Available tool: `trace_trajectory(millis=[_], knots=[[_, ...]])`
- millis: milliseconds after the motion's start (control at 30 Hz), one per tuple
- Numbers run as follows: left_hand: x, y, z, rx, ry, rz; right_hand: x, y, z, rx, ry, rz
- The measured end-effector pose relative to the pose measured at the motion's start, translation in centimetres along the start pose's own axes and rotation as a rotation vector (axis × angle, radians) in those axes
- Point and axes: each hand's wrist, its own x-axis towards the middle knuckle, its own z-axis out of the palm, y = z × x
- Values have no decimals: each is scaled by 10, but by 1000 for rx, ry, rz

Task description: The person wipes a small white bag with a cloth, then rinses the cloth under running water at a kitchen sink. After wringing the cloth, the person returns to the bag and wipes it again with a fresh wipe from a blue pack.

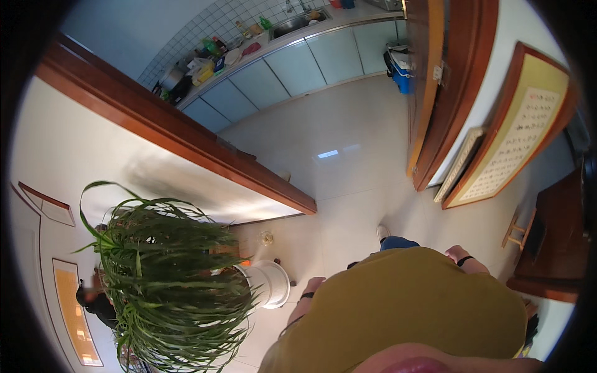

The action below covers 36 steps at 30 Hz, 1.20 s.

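Observation:
My left hand (315, 283) hangs low at my side, with a dark band on the wrist. It is nearest to a white pedestal pot (273, 285) holding a large plant with long drooping green leaves (177, 279). On the other side of my mustard-coloured shirt (401, 298), my right hand (456, 253) also hangs down, a black band around its wrist. My fingers are small and partly hidden, so whether they hold anything is unclear. One light shoe (383, 231) shows ahead of my body on the pale tiled floor (345, 200).
A doorway with a brown wooden frame (186, 140) and an open door (426, 84) leads to a kitchen counter (280, 45) with a sink (296, 25). Blue containers (399, 77) stand by it. A framed scroll (513, 140) leans at right. Behind the plant is a person in dark clothing (100, 307).

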Motion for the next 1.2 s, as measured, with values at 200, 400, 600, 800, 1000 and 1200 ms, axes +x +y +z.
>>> trace_trajectory(millis=[200,400,600,800,1000,1200], knots=[[-17,173,48,205,184,36,77,-164,-19,200,-59,-2],[13,322,91,112,36,-71,92,-344,-30,238,-81,-211],[129,446,82,83,-79,-153,138,-408,-15,317,-129,-140],[199,604,88,300,-91,-145,191,-401,-23,185,138,32],[236,739,79,328,11,84,207,-458,-18,78,170,-121],[257,800,37,278,-84,-13,249,-557,-7,214,114,-15]])
